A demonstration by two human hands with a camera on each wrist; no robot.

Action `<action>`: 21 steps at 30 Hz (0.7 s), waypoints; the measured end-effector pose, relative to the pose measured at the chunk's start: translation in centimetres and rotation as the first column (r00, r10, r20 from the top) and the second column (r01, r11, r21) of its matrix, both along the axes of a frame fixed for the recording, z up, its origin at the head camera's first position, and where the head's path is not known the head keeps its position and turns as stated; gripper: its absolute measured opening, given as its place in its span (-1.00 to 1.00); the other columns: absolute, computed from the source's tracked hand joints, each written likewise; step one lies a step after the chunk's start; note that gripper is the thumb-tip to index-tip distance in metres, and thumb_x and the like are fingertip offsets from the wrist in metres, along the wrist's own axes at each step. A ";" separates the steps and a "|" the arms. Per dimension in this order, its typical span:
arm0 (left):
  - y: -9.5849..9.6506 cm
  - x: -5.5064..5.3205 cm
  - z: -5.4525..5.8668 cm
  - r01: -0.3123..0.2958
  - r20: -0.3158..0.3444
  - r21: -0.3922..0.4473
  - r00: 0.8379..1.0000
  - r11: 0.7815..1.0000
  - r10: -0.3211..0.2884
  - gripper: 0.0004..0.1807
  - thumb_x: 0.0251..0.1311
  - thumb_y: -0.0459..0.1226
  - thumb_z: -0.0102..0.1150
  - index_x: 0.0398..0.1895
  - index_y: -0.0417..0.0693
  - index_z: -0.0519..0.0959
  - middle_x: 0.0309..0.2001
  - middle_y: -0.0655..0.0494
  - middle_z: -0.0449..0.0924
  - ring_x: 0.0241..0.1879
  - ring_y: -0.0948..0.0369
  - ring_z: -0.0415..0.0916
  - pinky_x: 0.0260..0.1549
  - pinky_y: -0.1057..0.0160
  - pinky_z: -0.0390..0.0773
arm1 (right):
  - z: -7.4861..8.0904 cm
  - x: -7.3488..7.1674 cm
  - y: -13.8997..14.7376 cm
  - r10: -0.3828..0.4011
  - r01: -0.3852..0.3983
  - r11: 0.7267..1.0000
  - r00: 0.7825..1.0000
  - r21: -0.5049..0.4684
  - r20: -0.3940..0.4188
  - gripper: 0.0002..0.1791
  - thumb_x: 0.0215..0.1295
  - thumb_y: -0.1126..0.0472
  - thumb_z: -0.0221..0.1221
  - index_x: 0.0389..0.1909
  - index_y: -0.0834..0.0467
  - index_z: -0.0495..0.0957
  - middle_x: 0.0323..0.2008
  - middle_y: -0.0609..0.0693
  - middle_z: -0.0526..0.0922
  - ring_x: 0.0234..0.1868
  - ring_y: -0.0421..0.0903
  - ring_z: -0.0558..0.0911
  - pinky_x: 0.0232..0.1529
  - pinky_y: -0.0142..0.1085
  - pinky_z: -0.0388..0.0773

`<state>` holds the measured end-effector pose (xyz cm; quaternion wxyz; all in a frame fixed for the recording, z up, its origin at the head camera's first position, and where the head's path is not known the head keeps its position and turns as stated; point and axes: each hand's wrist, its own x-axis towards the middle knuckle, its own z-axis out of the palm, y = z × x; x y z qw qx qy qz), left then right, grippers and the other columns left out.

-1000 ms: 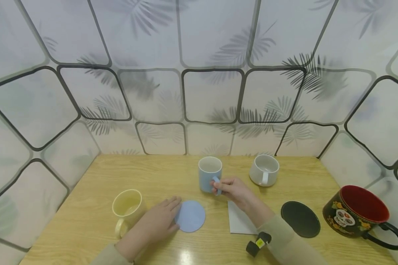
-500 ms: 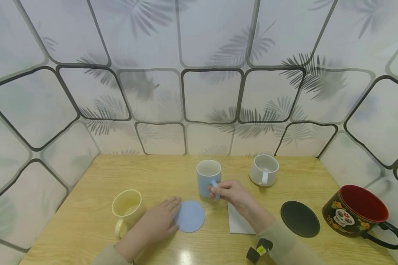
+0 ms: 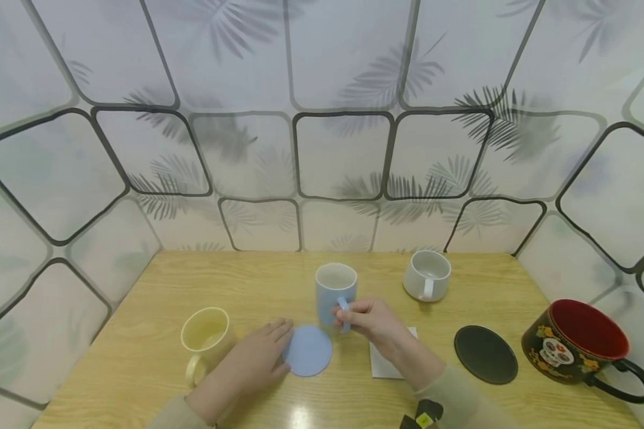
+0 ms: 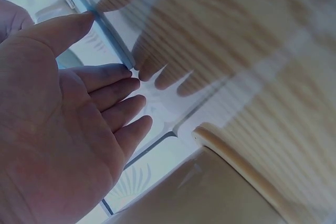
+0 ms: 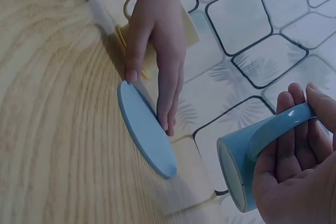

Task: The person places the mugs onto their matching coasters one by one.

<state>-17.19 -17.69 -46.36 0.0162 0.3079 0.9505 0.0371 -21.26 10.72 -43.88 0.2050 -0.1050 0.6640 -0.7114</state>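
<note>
Right hand (image 3: 374, 322) here, fingers curled round the handle of the blue mug (image 3: 330, 302), which sits upright to its left, raised off the table (image 3: 247, 277), while the left hand (image 3: 259, 357), fingers straight, touches the edge of the blue coaster (image 3: 308, 351). Under the right wrist we have the white pad (image 3: 382, 364), the white cup (image 3: 415, 285) ahead to its right, and farther right the black coaster (image 3: 485, 354), then the skull-painted mug (image 3: 555, 351); the yellow mug (image 3: 206, 332) is just left of the left hand.
</note>
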 end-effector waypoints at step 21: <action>0.0 0.3 0.4 -0.002 0.002 0.037 1.000 0.999 0.002 -0.24 0.31 -0.05 0.39 0.43 -0.34 0.48 0.50 -0.19 0.46 0.51 -0.12 0.41 0.52 -0.13 0.44 | -0.9 2.8 -3.0 -0.102 0.103 0.994 0.994 0.039 -0.028 -0.78 0.30 0.24 0.44 -0.51 -0.13 0.81 -0.24 -0.23 0.87 0.07 -0.22 0.68 0.30 -0.23 0.42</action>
